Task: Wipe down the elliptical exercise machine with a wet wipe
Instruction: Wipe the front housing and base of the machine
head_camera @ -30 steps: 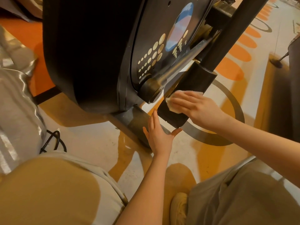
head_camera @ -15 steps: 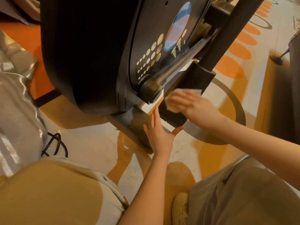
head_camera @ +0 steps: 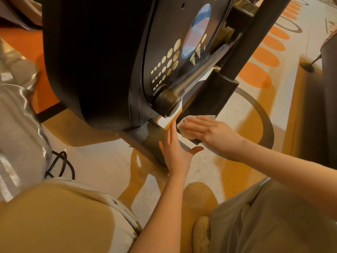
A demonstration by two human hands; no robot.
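Item: elliptical machine (head_camera: 94,57), black, standing on the patterned floor (head_camera: 102,161) ahead of you; round flywheel housing at upper left, side disc with pale dots facing right

Item: black sleeve (head_camera: 209,99) on the machine's arm; its long axis slopes from upper right down to lower left, lower end near the floor

Item: wet wipe (head_camera: 189,136), white, lying flat on the sleeve's lower end under your right hand (head_camera: 209,132); your fingers there are straight and together, pressing the wipe against the sleeve

Item: your left hand (head_camera: 175,150), fingers straight and together, thumb spread, palm against the grey base bar (head_camera: 147,136) just below the sleeve; holds nothing

Item: black cable (head_camera: 60,165), looped on the floor at left

Containers: none seen
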